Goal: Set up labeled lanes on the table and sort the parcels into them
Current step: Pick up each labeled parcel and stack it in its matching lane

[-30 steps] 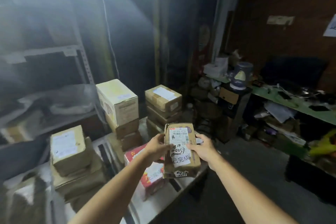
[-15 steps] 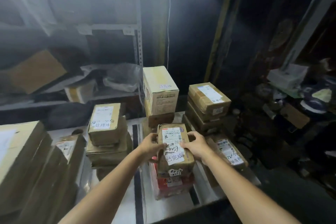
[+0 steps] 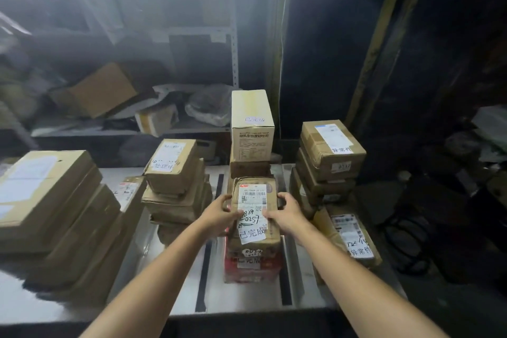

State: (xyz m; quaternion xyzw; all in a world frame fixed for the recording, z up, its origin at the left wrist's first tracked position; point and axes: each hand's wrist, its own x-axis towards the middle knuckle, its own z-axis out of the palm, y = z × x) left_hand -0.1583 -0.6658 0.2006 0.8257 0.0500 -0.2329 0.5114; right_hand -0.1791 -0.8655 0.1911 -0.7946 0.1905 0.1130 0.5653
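- the left grip [image 3: 219,214] curls round the left edge of a small brown parcel [image 3: 255,192], thumb on top near the label and fingers down the side.
- the right grip [image 3: 288,212] clasps the parcel's right edge the same way, thumb on the white label.
- the parcel lies flat, long side running away from the person, with a printed barcode label and a handwritten slip reading 已完成 on top.
- it sits over a red box [image 3: 252,269] that also carries a 已完成 slip; i cannot tell if it rests on it or is just above.
- both lie on the desk [image 3: 153,269] in the lane between two black tape strips [image 3: 204,277].
- at the far end of that lane a tall pale box [image 3: 252,118] marked 已完成 stands on another brown carton.
- the lane to the right has a stack of brown boxes [image 3: 332,151] and a flat parcel [image 3: 351,236] in front, both marked 异常件.
- the lane to the left has a leaning stack [image 3: 170,162] with a handwritten slip on top.
- large flat cartons [image 3: 46,195] are piled at the desk's far left.
- behind, a metal shelf [image 3: 131,132] holds loose boxes and bags.
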